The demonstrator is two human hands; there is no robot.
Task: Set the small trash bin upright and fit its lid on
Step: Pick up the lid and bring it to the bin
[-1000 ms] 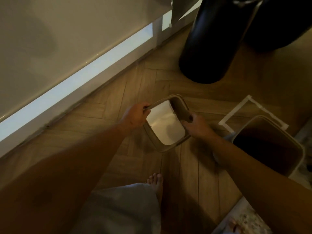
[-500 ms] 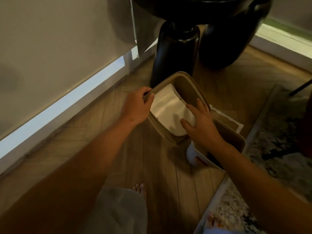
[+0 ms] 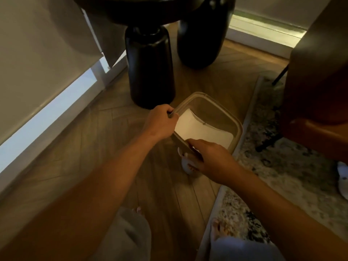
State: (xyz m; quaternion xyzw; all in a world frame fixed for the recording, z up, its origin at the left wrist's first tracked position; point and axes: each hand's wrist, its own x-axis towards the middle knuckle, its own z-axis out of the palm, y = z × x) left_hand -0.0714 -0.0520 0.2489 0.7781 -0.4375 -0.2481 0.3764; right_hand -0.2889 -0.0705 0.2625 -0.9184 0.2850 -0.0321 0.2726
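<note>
Clearly the lid (image 3: 222,113) (a light, stiff plastic frame, probably) sits over the bin (image 3: 236,142) on the floor (image 3: 113,147); left hand (image 3: 160,122) clamps its corner, right hand (image 3: 212,159) pinches the near edge — good holds.

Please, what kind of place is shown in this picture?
Most likely a room in a home, perhaps a living room. The floor is herringbone wood, a patterned rug lies on it, and the thick black legs of a table stand by the small bin.
</note>
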